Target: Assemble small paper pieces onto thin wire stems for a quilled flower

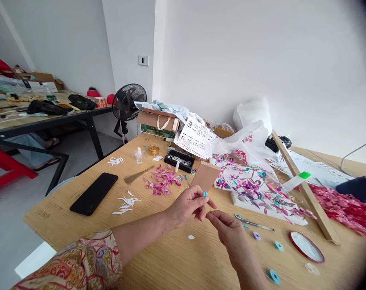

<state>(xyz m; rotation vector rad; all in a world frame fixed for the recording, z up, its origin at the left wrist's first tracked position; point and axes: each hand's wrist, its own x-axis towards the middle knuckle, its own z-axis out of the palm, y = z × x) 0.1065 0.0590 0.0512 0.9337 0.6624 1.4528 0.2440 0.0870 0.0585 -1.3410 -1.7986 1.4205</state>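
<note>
Held up over the wooden table, the small blue petal piece (205, 194) sits between the thumb and bent fingers of the left hand (189, 204), nearly closed in a pinch. Just beside it, the right hand (227, 225) pinches thumb to forefinger, seemingly on a fine strand (212, 209), too thin to trace clearly.

Seen from those hands, a white petal (191, 237) lies near at seven o'clock. White slivers (127, 204) and a black phone (94, 194) are towards nine, pink petals (162, 180) at ten, and a black tray (179, 161) at eleven. Pink-and-teal flower sprays (255, 183) spread at two; spools (274, 276) and a red-rimmed oval dish (306, 246) sit around four.

Red characters mark the white plastic bag (246, 141) at one o'clock, too small for me to read. Faint handwriting (44, 214) on the tabletop's nine o'clock corner is equally illegible. At ten, a co-worker's sandalled feet (48, 162) show beneath another table (50, 121).
</note>
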